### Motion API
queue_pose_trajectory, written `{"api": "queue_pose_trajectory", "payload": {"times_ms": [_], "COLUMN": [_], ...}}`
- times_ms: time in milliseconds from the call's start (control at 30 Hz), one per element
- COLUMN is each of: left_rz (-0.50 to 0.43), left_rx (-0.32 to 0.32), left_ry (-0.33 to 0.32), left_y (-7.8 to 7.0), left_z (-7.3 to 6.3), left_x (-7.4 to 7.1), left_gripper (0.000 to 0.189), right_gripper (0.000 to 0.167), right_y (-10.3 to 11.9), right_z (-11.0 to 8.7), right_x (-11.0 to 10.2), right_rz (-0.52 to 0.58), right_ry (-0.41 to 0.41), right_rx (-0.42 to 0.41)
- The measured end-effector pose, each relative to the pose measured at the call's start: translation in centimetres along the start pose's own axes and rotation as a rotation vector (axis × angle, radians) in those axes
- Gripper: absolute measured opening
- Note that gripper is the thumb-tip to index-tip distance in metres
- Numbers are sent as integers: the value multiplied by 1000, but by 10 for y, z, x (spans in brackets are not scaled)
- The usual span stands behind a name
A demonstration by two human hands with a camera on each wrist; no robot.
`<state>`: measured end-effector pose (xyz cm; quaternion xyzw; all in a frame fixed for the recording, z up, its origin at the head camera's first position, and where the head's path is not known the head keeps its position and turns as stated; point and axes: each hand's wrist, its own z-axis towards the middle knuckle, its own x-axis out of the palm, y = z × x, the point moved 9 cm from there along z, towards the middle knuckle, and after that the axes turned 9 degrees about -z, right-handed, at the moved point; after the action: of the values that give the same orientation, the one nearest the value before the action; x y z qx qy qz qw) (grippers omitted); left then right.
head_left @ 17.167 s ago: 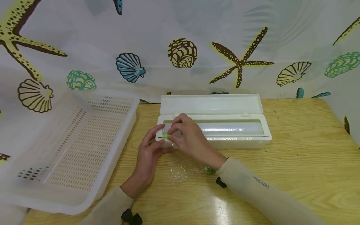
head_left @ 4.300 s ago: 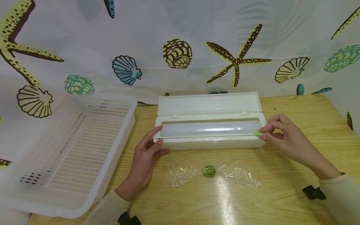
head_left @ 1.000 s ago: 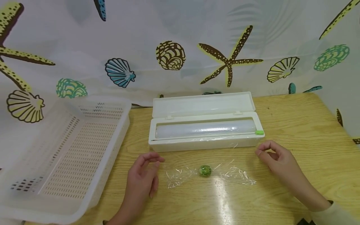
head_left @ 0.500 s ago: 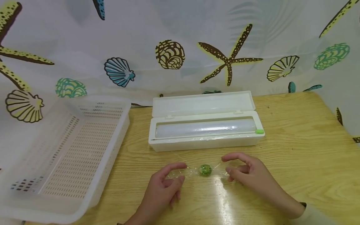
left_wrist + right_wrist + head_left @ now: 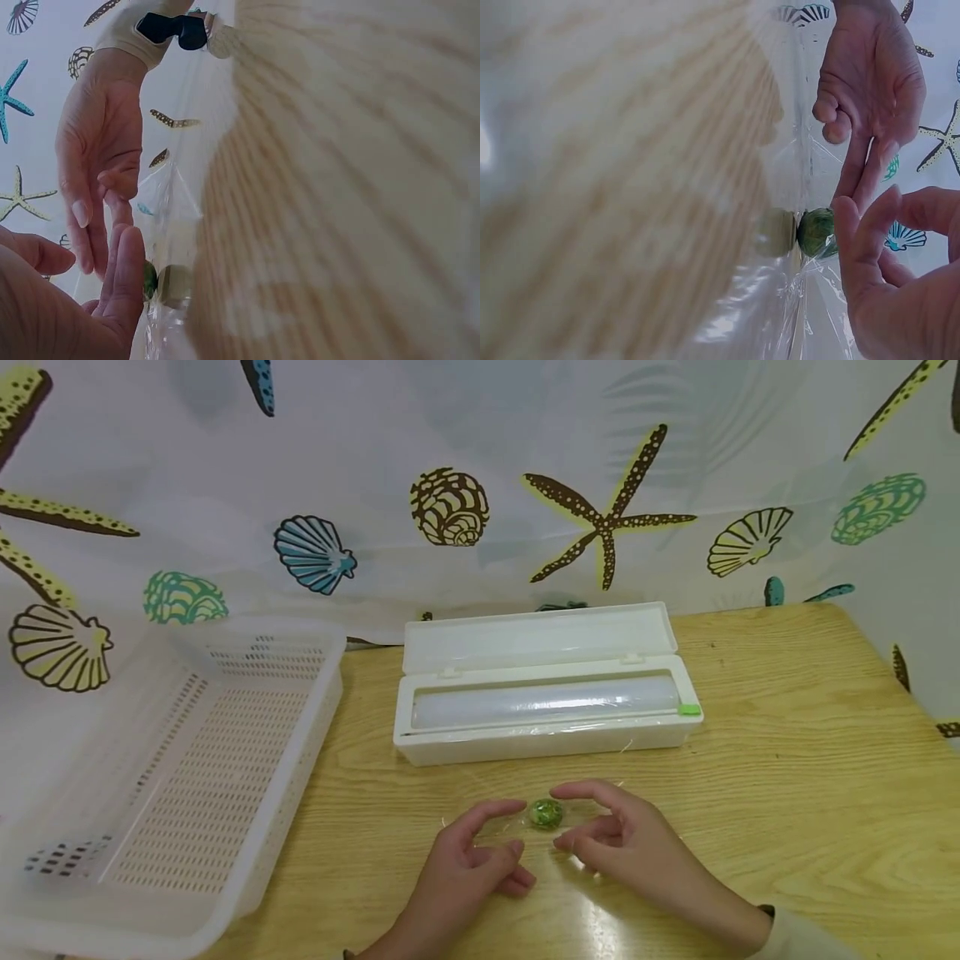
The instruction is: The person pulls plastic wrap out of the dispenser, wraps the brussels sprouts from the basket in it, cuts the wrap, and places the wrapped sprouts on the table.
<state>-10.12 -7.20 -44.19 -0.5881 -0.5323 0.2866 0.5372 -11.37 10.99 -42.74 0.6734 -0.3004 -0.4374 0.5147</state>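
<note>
A small round green ball (image 5: pixel 546 813), wrapped in clear plastic film (image 5: pixel 780 315) and looking like a Brussels sprout, lies on the table. Film tails stretch out to both sides of it. My left hand (image 5: pixel 472 868) is at its left, over one tail, with thumb and forefinger apart. From the right, my right hand (image 5: pixel 637 843) reaches round the ball's side, thumb and forefinger also apart. Neither hand visibly pinches the ball or film. Behind them stands a white cling film dispenser (image 5: pixel 540 745), lid raised, with a roll (image 5: pixel 547 700) inside and a green slide cutter (image 5: pixel 689 710) at its right end.
A large white perforated plastic basket (image 5: pixel 300 777) stands on the left of the wooden table (image 5: pixel 810 760). A curtain (image 5: pixel 360 443) printed with shells and starfish hangs behind the table.
Earlier, my right hand slid the green cutter from the dispenser's left end to its right while my left held the box. Both hands have let go and closed in on the wrapped ball.
</note>
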Motion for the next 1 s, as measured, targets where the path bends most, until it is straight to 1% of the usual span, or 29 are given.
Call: {"api": "queue_pose_trajectory", "payload": {"times_ms": [133,300,433,600,700,867,1000], "left_rz": [-22,-27,-49,-94,-80,-32,7], "left_rx": [13,2,-8,-13,4,56,56], "left_ry": [14,13,-9,-58,-87,-114,-129], "left_y": [1,3,6,11,12,10,10], "left_z": [3,7,12,21,25,30,29], "left_x": [5,9,10,9,8,7,7], "left_gripper": [48,49,52,51,47,41,36], "right_gripper": [51,48,47,45,43,38,36], "right_y": [1,-2,-8,-10,-10,-9,-10], "right_z": [2,8,13,17,19,21,22], "right_x": [2,6,5,4,3,2,2], "right_rz": [-22,-16,-13,-24,-40,-57,-69], "right_ry": [0,13,16,-11,-43,-103,-122], "right_rx": [3,3,23,19,13,-5,8]}}
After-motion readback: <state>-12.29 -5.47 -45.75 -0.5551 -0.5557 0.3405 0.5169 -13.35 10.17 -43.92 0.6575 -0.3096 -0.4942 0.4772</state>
